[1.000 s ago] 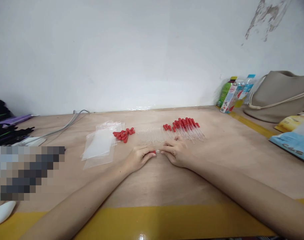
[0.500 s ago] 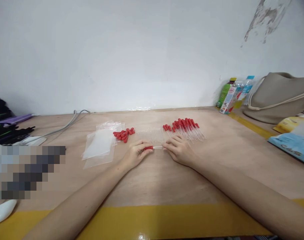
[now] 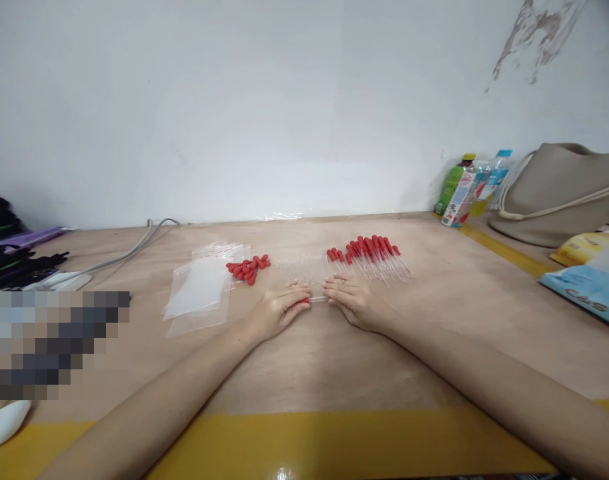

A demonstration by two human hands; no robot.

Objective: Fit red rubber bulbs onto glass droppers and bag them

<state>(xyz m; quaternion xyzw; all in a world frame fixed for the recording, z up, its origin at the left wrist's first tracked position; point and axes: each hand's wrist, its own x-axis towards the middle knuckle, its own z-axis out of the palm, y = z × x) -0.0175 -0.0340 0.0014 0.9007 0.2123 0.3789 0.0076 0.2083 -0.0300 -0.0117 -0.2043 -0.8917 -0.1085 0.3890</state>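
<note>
My left hand (image 3: 283, 308) is closed around a red rubber dropper bulb (image 3: 305, 301), mostly hidden under its fingers. A clear glass dropper tube (image 3: 317, 299) runs from the bulb to my right hand (image 3: 354, 303), whose fingers are closed on the tube's other end. Whether the tube sits inside the bulb, I cannot tell. Behind my hands lies a row of bare clear tubes (image 3: 300, 268). Loose red bulbs (image 3: 247, 269) are heaped left of that row. To its right are several droppers with red bulbs on them (image 3: 379, 257).
Clear plastic bags (image 3: 197, 290) lie left of the bulbs. A grey cable (image 3: 127, 257) crosses the table at far left, near a white object (image 3: 7, 425). Bottles (image 3: 459, 190), a grey bag (image 3: 559, 193) and a blue packet (image 3: 584, 297) stand or lie at right.
My left fingers have shifted forward over the red bulb, so less of it shows. Less of the tube is visible between my hands. The surrounding piles look the same.
</note>
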